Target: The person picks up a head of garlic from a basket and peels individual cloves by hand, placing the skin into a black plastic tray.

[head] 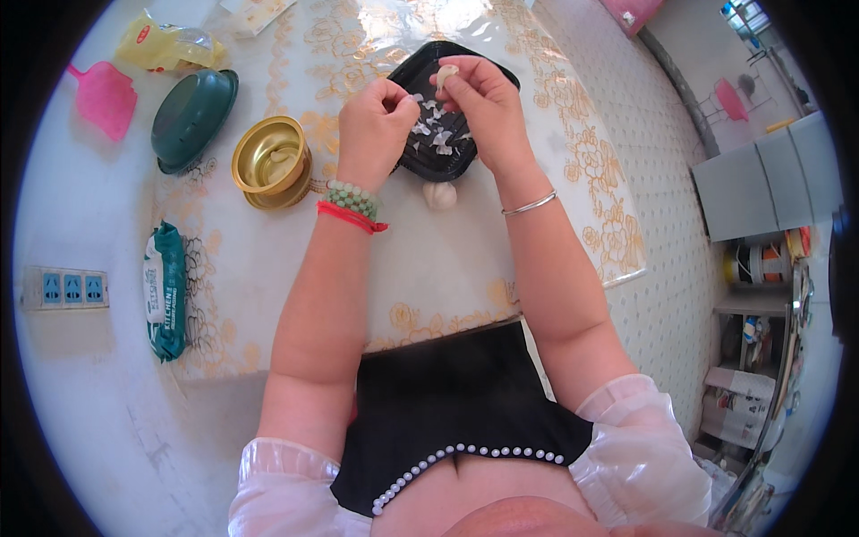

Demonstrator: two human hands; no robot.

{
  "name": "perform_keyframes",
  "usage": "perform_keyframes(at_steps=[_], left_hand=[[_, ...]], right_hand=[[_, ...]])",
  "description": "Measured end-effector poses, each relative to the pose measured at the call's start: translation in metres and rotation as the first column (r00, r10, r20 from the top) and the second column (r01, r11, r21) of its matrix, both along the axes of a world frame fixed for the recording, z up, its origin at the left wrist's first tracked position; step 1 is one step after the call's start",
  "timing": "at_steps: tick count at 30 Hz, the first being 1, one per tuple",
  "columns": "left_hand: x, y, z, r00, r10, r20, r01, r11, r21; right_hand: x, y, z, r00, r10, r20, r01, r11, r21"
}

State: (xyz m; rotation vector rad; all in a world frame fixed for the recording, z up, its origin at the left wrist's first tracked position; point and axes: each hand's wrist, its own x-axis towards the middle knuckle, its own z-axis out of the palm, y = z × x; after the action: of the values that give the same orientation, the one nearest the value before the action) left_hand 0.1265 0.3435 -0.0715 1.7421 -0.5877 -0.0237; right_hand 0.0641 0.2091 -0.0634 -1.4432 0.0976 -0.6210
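Note:
Between the thumb and fingers of my right hand (493, 111) is a garlic clove (445, 75), held over a black plastic tray (448, 173). Just left of it, at the tray's left edge, my left hand (376, 124) has its thumb and fingers pinched together; whether a scrap of skin is between them is hard to see. Pale bits of garlic skin (441, 139) lie scattered in the tray. A whole garlic bulb (440, 195) rests on the table against the tray's near side. Left of my left wrist stands a gold-coloured metal bowl (243, 156) with pale cloves (278, 164) inside.
A patterned cover lies over the table (436, 268). Along its left side are a dark green plastic basin (191, 121) tipped on edge, a yellow plastic bag (168, 47) and a pack of kitchen wipes (165, 292). A pink flyswatter (106, 97) and a socket strip (67, 288) are beside the wall.

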Motion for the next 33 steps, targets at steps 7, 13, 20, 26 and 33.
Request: perform_keyframes(at_steps=[7, 13, 20, 26, 33], left_hand=[[0.001, -0.002, -0.008, 0.988, 0.038, 0.148, -0.043, 0.998, 0.036], [0.004, -0.005, -0.012, 0.988, -0.041, 0.147, 0.049, 0.997, -0.051], [-0.001, -0.005, -0.006, 0.989, -0.138, -0.057, 0.126, 0.977, -0.171], [-0.001, -0.004, -0.004, 0.974, -0.190, -0.125, 0.157, 0.959, -0.238], [0.002, 0.001, -0.002, 0.922, -0.297, -0.249, 0.218, 0.929, -0.300]], right_hand=[[0.002, -0.003, -0.007, 1.000, 0.008, -0.022, -0.009, 0.999, -0.047], [0.003, -0.002, -0.012, 0.997, -0.038, -0.067, 0.024, 0.980, -0.198], [0.001, 0.000, -0.009, 0.996, -0.053, -0.077, 0.036, 0.978, -0.206], [0.002, -0.002, -0.009, 0.998, -0.013, -0.065, 0.003, 0.989, -0.145], [0.003, -0.005, -0.011, 0.997, 0.062, -0.054, -0.064, 0.997, -0.046]])
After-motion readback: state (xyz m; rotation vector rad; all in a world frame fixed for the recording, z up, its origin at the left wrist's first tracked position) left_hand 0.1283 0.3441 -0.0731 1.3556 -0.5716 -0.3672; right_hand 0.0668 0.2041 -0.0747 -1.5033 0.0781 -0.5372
